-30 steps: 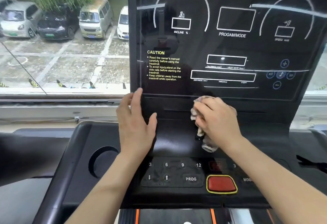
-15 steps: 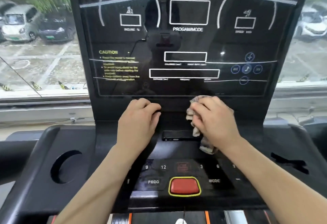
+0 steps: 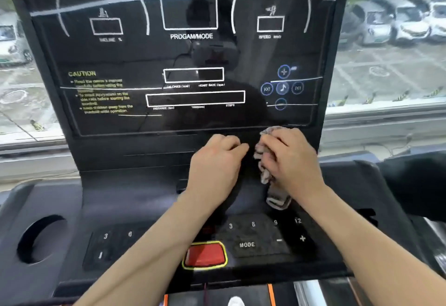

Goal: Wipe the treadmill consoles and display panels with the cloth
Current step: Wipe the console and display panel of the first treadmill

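A black treadmill display panel (image 3: 135, 59) with white outlines and yellow caution text fills the upper view. Below it lies the console (image 3: 144, 209) with number keys and a red stop button (image 3: 205, 254). My right hand (image 3: 293, 160) grips a crumpled pinkish-grey cloth (image 3: 265, 172) against the ledge just under the display's lower right part; a cloth end hangs down towards the keys. My left hand (image 3: 217, 165) rests beside it on the same ledge, fingers curled, holding nothing.
A round cup holder (image 3: 39, 240) sits at the console's left. A window behind shows parked cars (image 3: 398, 23) outside. A dark handrail (image 3: 415, 180) runs at the right. The treadmill belt edge shows at the bottom.
Both hands have slid to the right along the ledge under the display, the cloth going with the right hand. The left hand's fingers went from flat to curled. The view has swung left to right.
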The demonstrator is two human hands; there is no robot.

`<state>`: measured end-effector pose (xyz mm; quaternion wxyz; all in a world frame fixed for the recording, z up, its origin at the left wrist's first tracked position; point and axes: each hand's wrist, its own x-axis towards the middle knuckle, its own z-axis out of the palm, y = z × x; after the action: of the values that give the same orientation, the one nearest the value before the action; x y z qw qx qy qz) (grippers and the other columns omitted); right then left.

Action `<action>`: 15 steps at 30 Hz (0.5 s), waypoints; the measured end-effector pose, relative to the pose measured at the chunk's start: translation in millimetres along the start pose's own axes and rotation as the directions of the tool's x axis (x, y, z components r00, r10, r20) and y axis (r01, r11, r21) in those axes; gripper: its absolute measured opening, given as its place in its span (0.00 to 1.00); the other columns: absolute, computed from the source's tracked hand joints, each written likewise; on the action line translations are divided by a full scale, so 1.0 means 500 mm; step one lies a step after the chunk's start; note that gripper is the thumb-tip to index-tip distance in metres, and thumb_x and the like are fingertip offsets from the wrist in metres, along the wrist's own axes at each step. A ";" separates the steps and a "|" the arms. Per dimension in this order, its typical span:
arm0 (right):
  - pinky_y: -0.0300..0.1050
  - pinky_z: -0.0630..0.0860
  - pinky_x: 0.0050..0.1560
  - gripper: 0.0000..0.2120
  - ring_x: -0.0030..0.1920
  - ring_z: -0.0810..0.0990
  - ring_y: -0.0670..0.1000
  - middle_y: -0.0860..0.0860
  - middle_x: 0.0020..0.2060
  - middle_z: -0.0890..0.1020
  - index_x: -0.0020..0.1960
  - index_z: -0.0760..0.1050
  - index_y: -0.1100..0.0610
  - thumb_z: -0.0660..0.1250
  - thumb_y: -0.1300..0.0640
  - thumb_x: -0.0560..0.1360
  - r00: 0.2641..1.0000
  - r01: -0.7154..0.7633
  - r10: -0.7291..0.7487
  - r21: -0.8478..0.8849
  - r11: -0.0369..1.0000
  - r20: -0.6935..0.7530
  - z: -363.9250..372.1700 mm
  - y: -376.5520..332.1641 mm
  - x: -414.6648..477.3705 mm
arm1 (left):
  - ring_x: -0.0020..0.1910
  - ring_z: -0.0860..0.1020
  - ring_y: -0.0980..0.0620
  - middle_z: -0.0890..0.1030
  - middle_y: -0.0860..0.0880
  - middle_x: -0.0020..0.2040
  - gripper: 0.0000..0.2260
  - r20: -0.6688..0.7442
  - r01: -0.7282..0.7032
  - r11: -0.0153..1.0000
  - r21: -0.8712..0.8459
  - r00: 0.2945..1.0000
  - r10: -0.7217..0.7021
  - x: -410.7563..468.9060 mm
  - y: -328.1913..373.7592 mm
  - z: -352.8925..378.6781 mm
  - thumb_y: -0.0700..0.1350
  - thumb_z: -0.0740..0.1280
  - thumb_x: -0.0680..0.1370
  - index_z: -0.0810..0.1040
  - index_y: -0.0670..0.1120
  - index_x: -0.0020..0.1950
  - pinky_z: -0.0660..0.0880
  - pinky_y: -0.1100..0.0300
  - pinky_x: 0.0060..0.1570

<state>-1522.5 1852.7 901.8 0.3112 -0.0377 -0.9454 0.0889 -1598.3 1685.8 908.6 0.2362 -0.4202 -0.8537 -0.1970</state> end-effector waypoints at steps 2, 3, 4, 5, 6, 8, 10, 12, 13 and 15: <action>0.48 0.75 0.47 0.12 0.48 0.74 0.54 0.51 0.49 0.80 0.53 0.81 0.57 0.65 0.58 0.71 0.995 -0.099 0.099 0.002 0.995 0.003 -0.012 0.040 -0.020 | 0.41 0.75 0.50 0.78 0.54 0.41 0.04 0.016 -0.033 0.999 0.014 0.999 0.033 0.022 0.042 0.028 0.43 0.71 0.72 0.82 0.50 0.46 0.73 0.55 0.29; 0.49 0.76 0.46 0.12 0.47 0.75 0.56 0.52 0.49 0.80 0.52 0.81 0.57 0.64 0.57 0.71 0.992 -0.123 0.123 0.021 0.992 -0.002 -0.012 0.048 -0.024 | 0.40 0.74 0.50 0.78 0.53 0.40 0.04 0.013 -0.031 0.999 0.020 0.999 0.030 0.031 0.054 0.035 0.43 0.72 0.71 0.82 0.51 0.44 0.73 0.56 0.28; 0.50 0.75 0.47 0.12 0.47 0.76 0.57 0.52 0.49 0.80 0.52 0.80 0.57 0.63 0.58 0.71 0.991 -0.135 0.136 0.042 0.990 -0.017 -0.010 0.048 -0.026 | 0.40 0.74 0.50 0.78 0.53 0.40 0.05 0.014 -0.028 0.999 0.020 1.000 0.027 0.038 0.060 0.037 0.42 0.73 0.70 0.82 0.51 0.44 0.72 0.57 0.28; 0.50 0.75 0.48 0.11 0.47 0.76 0.57 0.53 0.48 0.80 0.51 0.80 0.58 0.64 0.59 0.71 0.989 -0.142 0.144 0.055 0.988 -0.040 -0.008 0.042 -0.026 | 0.40 0.74 0.50 0.78 0.53 0.40 0.06 0.018 -0.033 0.999 0.020 0.999 0.033 0.040 0.057 0.033 0.42 0.72 0.70 0.82 0.51 0.45 0.71 0.58 0.27; 0.50 0.74 0.49 0.10 0.47 0.75 0.57 0.53 0.48 0.80 0.51 0.80 0.58 0.65 0.60 0.71 0.988 -0.139 0.142 0.061 0.988 -0.060 -0.005 0.033 -0.026 | 0.40 0.75 0.50 0.78 0.53 0.41 0.06 0.023 -0.037 0.999 0.029 0.999 0.036 0.036 0.048 0.023 0.42 0.72 0.70 0.82 0.51 0.46 0.71 0.58 0.27; 0.47 0.72 0.53 0.09 0.49 0.74 0.56 0.54 0.48 0.79 0.51 0.80 0.59 0.67 0.62 0.71 0.993 -0.078 0.084 0.070 0.995 -0.085 -0.001 0.011 -0.021 | 0.41 0.75 0.50 0.79 0.54 0.42 0.03 0.030 0.019 0.998 0.066 0.999 -0.021 0.009 0.009 -0.008 0.44 0.70 0.73 0.81 0.51 0.45 0.72 0.58 0.28; 0.47 0.71 0.54 0.08 0.49 0.74 0.56 0.55 0.46 0.78 0.50 0.80 0.61 0.68 0.63 0.71 0.997 0.022 -0.017 0.064 0.998 -0.081 0.007 -0.015 -0.004 | 0.43 0.75 0.50 0.79 0.54 0.42 0.01 0.011 0.132 0.987 0.097 0.991 -0.133 -0.026 -0.049 -0.043 0.46 0.69 0.75 0.80 0.50 0.45 0.74 0.56 0.32; 0.48 0.72 0.50 0.07 0.46 0.75 0.57 0.55 0.44 0.78 0.48 0.79 0.61 0.69 0.65 0.70 0.994 0.099 -0.097 0.044 0.994 -0.049 0.022 -0.047 0.017 | 0.43 0.76 0.48 0.80 0.53 0.43 0.01 -0.009 0.205 0.971 0.122 0.979 -0.205 -0.057 -0.103 -0.074 0.44 0.70 0.75 0.81 0.48 0.45 0.74 0.57 0.33; 0.48 0.72 0.48 0.07 0.45 0.75 0.57 0.55 0.44 0.78 0.48 0.79 0.61 0.69 0.65 0.70 0.992 0.126 -0.125 0.036 0.991 -0.027 0.031 -0.063 0.025 | 0.43 0.77 0.47 0.81 0.52 0.43 0.01 -0.021 0.226 0.965 0.132 0.974 -0.225 -0.063 -0.116 -0.080 0.42 0.71 0.74 0.82 0.47 0.45 0.74 0.56 0.33; 0.47 0.73 0.46 0.06 0.45 0.74 0.55 0.54 0.44 0.78 0.48 0.79 0.60 0.69 0.65 0.71 0.987 0.158 -0.159 0.039 0.987 0.018 0.041 -0.090 0.034 | 0.42 0.77 0.46 0.81 0.51 0.42 0.04 -0.024 0.221 0.964 0.150 0.975 -0.220 -0.054 -0.105 -0.071 0.39 0.68 0.73 0.81 0.46 0.44 0.75 0.54 0.32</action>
<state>-1549.2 1807.6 904.0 0.3080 0.0444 -0.9468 0.0819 -1617.9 1619.9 914.8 0.2473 -0.3028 -0.9068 -0.1580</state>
